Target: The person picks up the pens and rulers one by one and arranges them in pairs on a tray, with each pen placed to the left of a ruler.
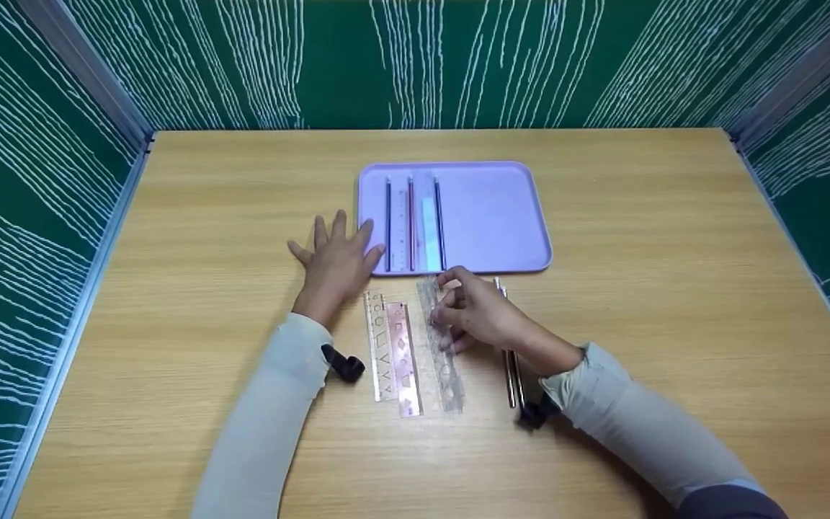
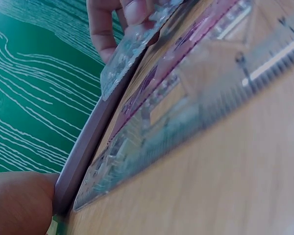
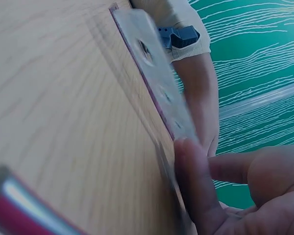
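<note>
My right hand (image 1: 483, 310) pinches a clear ruler (image 1: 451, 382) with cut-out shapes. In the left wrist view that ruler (image 2: 130, 61) is lifted and tilted in the fingers. My left hand (image 1: 336, 263) lies with fingers spread at the left edge of the purple tray (image 1: 494, 216), some fingertips over its rim. Between the hands, a clear stencil ruler (image 1: 384, 371) and a pink stencil ruler (image 1: 405, 364) lie side by side on the table. Within the tray are two dark pencils, a red pencil (image 1: 411, 223), a clear ruler (image 1: 400, 234) and a pale blue strip (image 1: 430, 234).
Two slim, shiny pencil-like sticks (image 1: 512, 382) lie under my right wrist, partly hidden. The wooden table (image 1: 242, 194) runs back to green panels (image 1: 364, 86) with white lines. Side panels stand left and right.
</note>
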`<control>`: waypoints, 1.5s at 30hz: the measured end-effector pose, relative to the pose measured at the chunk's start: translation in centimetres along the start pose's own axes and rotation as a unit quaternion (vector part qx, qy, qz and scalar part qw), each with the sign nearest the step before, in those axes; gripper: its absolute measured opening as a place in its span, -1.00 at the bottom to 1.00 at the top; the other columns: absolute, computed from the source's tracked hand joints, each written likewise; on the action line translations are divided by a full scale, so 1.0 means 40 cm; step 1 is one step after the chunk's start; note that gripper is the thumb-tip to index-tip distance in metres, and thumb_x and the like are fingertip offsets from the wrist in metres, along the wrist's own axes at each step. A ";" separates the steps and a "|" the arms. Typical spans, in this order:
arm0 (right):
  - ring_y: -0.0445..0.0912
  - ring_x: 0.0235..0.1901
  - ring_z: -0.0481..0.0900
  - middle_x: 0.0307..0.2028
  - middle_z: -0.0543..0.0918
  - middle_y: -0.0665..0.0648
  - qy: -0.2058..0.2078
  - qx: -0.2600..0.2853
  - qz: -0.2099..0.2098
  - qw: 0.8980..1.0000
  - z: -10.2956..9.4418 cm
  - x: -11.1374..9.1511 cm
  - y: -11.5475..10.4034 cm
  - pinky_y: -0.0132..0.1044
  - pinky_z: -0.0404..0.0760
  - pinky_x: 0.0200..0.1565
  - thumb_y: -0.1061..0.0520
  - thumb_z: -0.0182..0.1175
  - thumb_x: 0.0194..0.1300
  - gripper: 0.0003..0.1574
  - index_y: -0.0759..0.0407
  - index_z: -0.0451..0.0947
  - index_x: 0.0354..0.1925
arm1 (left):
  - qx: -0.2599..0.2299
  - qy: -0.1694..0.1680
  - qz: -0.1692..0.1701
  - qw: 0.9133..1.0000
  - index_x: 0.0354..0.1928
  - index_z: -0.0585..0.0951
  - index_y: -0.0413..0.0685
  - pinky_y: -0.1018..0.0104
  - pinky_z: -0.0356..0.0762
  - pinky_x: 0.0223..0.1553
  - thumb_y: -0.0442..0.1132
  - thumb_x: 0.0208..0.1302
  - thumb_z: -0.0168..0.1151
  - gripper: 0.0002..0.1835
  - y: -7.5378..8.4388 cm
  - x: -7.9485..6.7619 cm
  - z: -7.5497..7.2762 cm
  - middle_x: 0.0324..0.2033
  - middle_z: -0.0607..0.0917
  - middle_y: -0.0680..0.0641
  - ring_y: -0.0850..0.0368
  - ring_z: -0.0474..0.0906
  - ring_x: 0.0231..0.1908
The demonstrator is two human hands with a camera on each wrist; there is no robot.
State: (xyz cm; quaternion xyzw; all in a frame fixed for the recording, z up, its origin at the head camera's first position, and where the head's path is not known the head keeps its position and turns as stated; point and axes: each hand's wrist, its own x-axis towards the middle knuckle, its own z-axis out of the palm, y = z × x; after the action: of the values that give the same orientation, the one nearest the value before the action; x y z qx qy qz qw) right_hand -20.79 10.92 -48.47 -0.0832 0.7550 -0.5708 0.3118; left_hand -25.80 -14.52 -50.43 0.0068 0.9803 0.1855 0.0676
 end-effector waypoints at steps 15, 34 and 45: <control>0.11 -0.45 0.75 -0.13 0.60 0.30 -0.014 0.063 0.013 0.998 -0.015 -0.007 0.003 0.11 0.78 -0.37 0.32 0.09 0.44 -0.30 -0.01 0.12 0.41 | 0.007 -0.001 0.003 1.000 0.59 0.18 0.38 -0.80 -0.50 0.20 0.33 0.53 -0.17 -0.32 0.003 0.000 -0.002 0.64 -0.07 -0.20 -0.43 -0.36 0.59; 0.08 -0.33 0.77 -0.12 0.66 0.28 0.004 0.083 0.012 0.996 -0.068 0.001 0.007 0.05 0.80 -0.26 0.40 0.21 0.26 -0.13 0.01 0.21 0.45 | 0.003 -0.003 -0.001 1.000 0.60 0.16 0.39 -0.78 -0.54 0.21 0.34 0.52 -0.18 -0.31 0.005 -0.001 -0.002 0.64 -0.10 -0.19 -0.43 -0.38 0.59; 0.05 -0.36 0.77 -0.14 0.65 0.21 0.018 0.092 0.005 0.996 -0.097 0.013 -0.004 -0.02 0.81 -0.28 0.36 0.22 0.32 -0.15 0.06 0.15 0.48 | 0.007 -0.004 0.001 1.000 0.60 0.16 0.37 -0.81 -0.50 0.19 0.35 0.53 -0.20 -0.31 0.002 0.002 -0.002 0.64 -0.08 -0.20 -0.44 -0.38 0.59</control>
State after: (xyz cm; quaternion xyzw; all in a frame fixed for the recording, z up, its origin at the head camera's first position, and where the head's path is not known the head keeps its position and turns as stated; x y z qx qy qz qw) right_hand -23.44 13.76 -47.92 -0.0402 0.7054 -0.6372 0.3078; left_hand -25.88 -14.47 -50.33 0.0091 0.9813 0.1788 0.0708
